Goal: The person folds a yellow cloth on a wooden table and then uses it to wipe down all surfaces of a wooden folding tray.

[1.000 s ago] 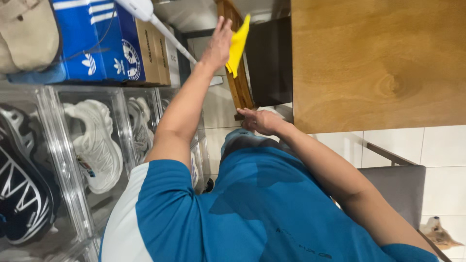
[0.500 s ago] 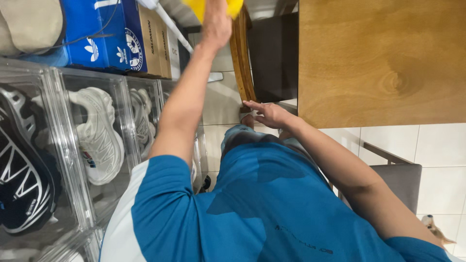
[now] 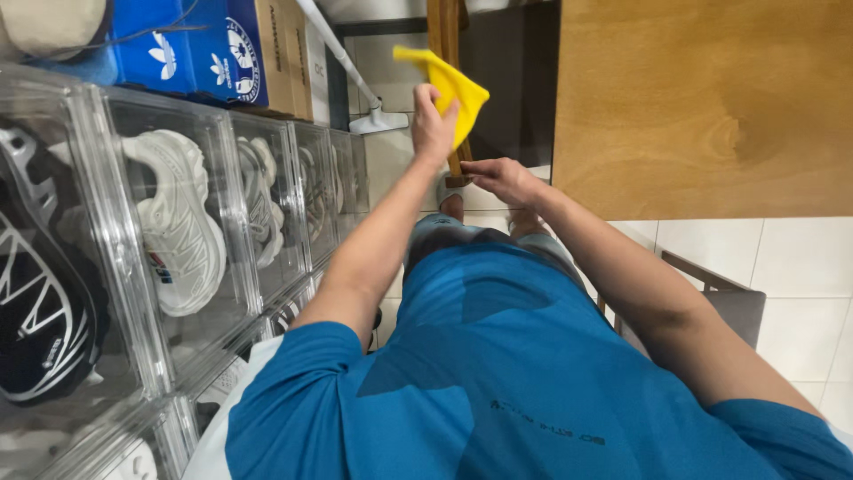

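Yellow cloth (image 3: 453,89) is gripped in left hand (image 3: 431,124), fingers clamped on its lower edge, held up just beside wooden chair frame (image 3: 446,53). Right hand (image 3: 502,178) is laid open w/ fingers apart, touching chair frame's lower end, near corner of wooden bench (image 3: 702,107). Clear shoe boxes (image 3: 258,204) w/ white sneakers are stacked at left; a white mop (image 3: 351,76) is seen beyond.

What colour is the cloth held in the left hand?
Bright yellow; the cloth, gripped by the left hand, shows clearly in the head view.
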